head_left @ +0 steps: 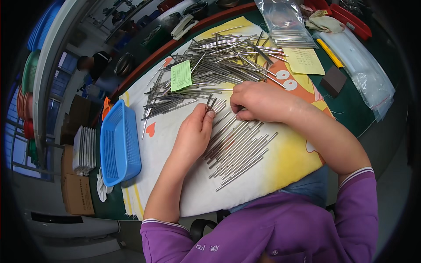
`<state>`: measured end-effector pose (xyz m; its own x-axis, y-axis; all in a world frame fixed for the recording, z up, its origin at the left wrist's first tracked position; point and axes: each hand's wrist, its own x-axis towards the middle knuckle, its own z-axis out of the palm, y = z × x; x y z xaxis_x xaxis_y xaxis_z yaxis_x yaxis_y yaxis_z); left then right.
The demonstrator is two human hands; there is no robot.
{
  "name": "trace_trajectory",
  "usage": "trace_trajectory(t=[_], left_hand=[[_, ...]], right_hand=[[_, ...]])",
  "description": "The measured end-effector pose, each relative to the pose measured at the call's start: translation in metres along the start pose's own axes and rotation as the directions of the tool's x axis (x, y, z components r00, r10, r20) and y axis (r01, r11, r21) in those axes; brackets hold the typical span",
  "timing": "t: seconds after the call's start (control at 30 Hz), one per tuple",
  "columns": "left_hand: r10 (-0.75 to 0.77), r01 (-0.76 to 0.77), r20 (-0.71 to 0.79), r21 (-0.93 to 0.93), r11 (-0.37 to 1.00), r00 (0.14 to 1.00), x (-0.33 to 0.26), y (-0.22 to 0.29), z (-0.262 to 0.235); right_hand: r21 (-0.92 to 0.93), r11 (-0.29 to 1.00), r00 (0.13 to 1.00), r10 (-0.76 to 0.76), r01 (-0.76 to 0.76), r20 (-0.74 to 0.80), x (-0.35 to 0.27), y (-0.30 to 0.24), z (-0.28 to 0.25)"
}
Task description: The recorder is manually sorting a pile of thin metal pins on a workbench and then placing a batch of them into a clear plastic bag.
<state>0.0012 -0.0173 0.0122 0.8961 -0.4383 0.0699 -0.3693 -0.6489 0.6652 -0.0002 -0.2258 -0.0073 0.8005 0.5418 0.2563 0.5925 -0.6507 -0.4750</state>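
Left hand (191, 132): thumb and fingers clamped on short metal rods (209, 101), ends protruding past the fingertips. Right hand (259, 101): beside it, fingers curled in and low over the upper ends of the laid-out rods (242, 170); cannot tell whether its grip holds one. Laid-out rods: below and between the hands, roughly parallel, slanting, ends uneven. Beyond the hands: loose pile of rods (219, 61), crossing at many angles, green slip (181, 75) on top. All lie on a patterned cloth (164, 175) over the green bench (344, 106). Left edge: blue basket (133, 160). Far right: yellow paper (307, 62), dark block (333, 81), yellow-handled tool (330, 53), clear bag of rods (289, 35).
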Motion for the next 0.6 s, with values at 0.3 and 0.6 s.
trace_trajectory(t=[0.3, 0.6], left_hand=[[-0.026, 0.023, 0.11, 0.03, 0.999, 0.994, -0.0028, 0.0004, 0.0024], [-0.025, 0.019, 0.072, 0.084, 0.996, 0.997, -0.0006, -0.002, 0.0018]], right_hand=[[-0.013, 1.0, 0.997, -0.013, 0.014, 0.082, 0.0011, 0.0006, -0.001], [0.113, 0.993, 0.998, 0.036, -0.03, -0.05, 0.0011, 0.0025, 0.0049]])
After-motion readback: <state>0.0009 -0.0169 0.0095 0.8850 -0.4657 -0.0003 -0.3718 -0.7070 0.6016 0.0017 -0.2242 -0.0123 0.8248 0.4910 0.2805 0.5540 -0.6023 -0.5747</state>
